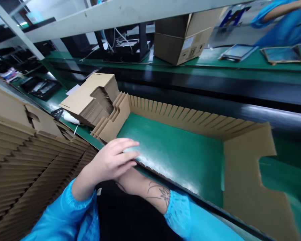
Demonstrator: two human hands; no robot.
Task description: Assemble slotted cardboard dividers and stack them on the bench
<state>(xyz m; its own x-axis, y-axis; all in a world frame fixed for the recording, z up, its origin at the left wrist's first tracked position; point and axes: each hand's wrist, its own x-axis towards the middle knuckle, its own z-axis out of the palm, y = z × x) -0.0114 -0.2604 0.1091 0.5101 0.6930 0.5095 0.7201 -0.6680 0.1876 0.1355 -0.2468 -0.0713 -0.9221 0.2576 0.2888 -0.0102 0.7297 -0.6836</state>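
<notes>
My left hand hovers over the near left corner of a slotted cardboard frame, its fingers stretched out and slightly apart with nothing visible in them. My right forearm crosses the front of the frame from the right. Most of my right hand is hidden beneath the left one, so its fingers do not show. The cardboard frame stands on the green tabletop. Comb-like slots line its far side. A tall notched panel forms the right end, and several notched panels stand close together at the left end.
Stacked cardboard pieces lie behind the left panels. A large pile of slotted cardboard rises at my left. Past the dark conveyor are an open carton, framed screens and a co-worker's blue sleeve. A metal beam crosses overhead.
</notes>
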